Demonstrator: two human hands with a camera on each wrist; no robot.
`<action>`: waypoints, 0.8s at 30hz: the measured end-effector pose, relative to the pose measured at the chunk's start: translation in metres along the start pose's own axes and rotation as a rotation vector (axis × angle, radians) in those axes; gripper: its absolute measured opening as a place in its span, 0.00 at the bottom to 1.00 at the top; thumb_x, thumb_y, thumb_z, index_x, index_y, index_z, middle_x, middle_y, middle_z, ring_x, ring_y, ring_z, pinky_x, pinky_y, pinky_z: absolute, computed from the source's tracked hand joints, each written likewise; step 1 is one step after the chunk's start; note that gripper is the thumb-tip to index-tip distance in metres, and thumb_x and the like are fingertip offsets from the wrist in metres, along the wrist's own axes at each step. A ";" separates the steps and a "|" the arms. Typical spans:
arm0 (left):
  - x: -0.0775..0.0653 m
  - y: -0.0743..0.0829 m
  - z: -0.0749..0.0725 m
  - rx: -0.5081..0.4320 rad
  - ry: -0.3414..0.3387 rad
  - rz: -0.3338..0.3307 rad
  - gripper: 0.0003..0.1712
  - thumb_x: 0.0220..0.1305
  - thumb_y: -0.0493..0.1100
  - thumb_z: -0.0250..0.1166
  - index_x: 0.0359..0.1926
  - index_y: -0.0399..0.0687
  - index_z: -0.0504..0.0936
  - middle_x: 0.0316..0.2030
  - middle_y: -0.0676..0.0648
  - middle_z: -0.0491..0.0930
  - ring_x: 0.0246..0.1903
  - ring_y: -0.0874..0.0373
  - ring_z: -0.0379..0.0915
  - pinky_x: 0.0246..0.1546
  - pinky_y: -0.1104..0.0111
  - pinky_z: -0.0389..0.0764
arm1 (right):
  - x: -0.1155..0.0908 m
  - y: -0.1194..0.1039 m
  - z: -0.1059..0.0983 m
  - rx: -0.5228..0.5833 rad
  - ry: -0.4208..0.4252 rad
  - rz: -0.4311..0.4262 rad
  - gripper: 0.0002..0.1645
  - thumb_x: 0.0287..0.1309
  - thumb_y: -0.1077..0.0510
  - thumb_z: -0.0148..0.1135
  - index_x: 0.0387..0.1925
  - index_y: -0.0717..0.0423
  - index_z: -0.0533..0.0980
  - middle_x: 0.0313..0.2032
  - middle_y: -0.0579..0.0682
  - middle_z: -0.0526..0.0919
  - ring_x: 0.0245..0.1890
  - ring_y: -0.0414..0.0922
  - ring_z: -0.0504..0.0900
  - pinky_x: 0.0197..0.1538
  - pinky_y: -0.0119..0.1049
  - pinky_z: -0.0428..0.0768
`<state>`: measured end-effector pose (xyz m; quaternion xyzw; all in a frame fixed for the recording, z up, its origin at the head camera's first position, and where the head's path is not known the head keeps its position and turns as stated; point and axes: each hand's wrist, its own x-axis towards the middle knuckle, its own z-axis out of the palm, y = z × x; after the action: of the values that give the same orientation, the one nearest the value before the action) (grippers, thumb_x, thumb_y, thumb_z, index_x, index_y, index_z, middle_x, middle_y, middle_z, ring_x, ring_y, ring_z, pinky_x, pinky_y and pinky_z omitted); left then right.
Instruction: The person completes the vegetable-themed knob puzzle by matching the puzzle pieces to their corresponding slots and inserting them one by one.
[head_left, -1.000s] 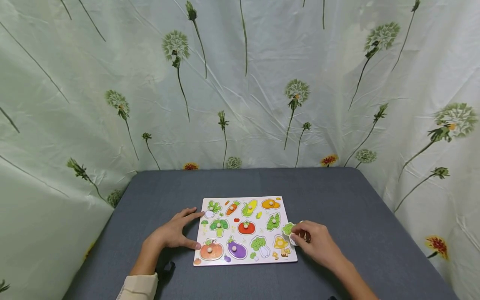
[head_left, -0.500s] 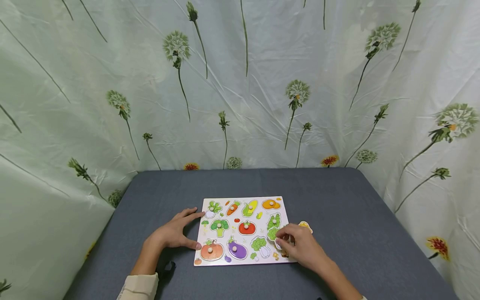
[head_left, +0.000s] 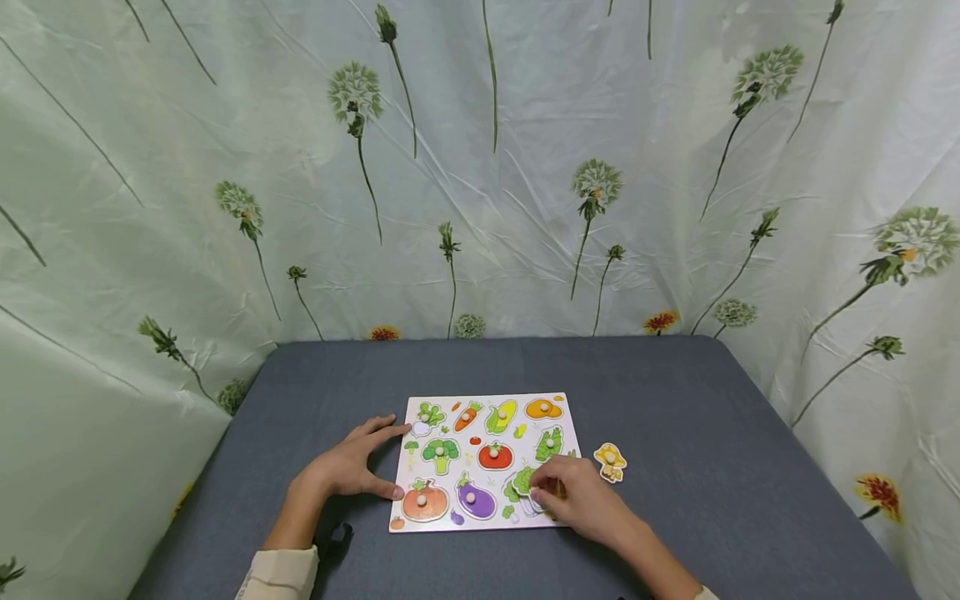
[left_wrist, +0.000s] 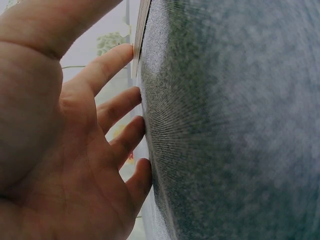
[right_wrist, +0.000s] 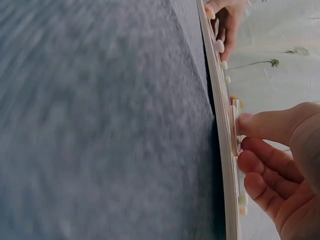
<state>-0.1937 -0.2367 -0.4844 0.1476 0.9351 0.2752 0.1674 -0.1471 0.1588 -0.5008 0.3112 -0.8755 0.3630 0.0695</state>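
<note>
A white wooden peg puzzle board (head_left: pixel 523 454) with vegetable pictures lies on the table. My right hand (head_left: pixel 581 498) pinches a bok choy puzzle piece (head_left: pixel 522 478), green at the top and white below, over the bok choy picture in the front row. In the right wrist view the piece (right_wrist: pixel 233 129) sits flat against the board's top, thumb and fingers around its knob. My left hand (head_left: pixel 352 458) is spread at the board's left edge, thumb and index finger touching it. In the left wrist view the left hand's (left_wrist: pixel 75 155) fingers are nearly straight.
To the right of the board, a yellow mushroom puzzle piece (head_left: pixel 610 461) lies on the grey tabletop (head_left: pixel 690 417). Knobbed pieces on the board include a tomato (head_left: pixel 494 456), an eggplant (head_left: pixel 476 502) and a pumpkin (head_left: pixel 424 503). A dandelion-print curtain (head_left: pixel 510 208) hangs behind the table.
My right hand has moved left from the board's right edge with the bok choy piece, crossing over the mushroom picture. The loose mushroom piece has come into sight. The left hand stays put.
</note>
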 end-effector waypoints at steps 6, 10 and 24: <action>0.000 -0.001 0.000 0.003 0.007 0.005 0.62 0.41 0.64 0.84 0.77 0.60 0.67 0.79 0.39 0.55 0.77 0.31 0.47 0.65 0.29 0.61 | 0.003 -0.002 0.005 -0.003 -0.052 0.026 0.06 0.57 0.62 0.75 0.33 0.48 0.86 0.29 0.35 0.82 0.30 0.29 0.74 0.34 0.25 0.75; 0.003 -0.007 0.003 -0.002 0.016 0.006 0.63 0.39 0.68 0.83 0.77 0.62 0.66 0.80 0.41 0.54 0.78 0.33 0.47 0.66 0.29 0.60 | 0.004 -0.004 0.007 -0.001 -0.072 0.041 0.06 0.57 0.62 0.75 0.33 0.47 0.86 0.29 0.34 0.81 0.30 0.29 0.74 0.36 0.25 0.76; 0.007 -0.013 0.007 -0.015 0.027 -0.016 0.64 0.36 0.69 0.84 0.77 0.65 0.67 0.80 0.45 0.54 0.79 0.36 0.45 0.66 0.29 0.59 | 0.005 -0.010 0.011 -0.028 -0.081 0.052 0.05 0.57 0.62 0.75 0.33 0.48 0.86 0.30 0.36 0.83 0.31 0.30 0.75 0.37 0.27 0.77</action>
<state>-0.1992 -0.2416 -0.4994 0.1349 0.9364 0.2828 0.1580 -0.1438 0.1436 -0.5018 0.3019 -0.8904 0.3395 0.0291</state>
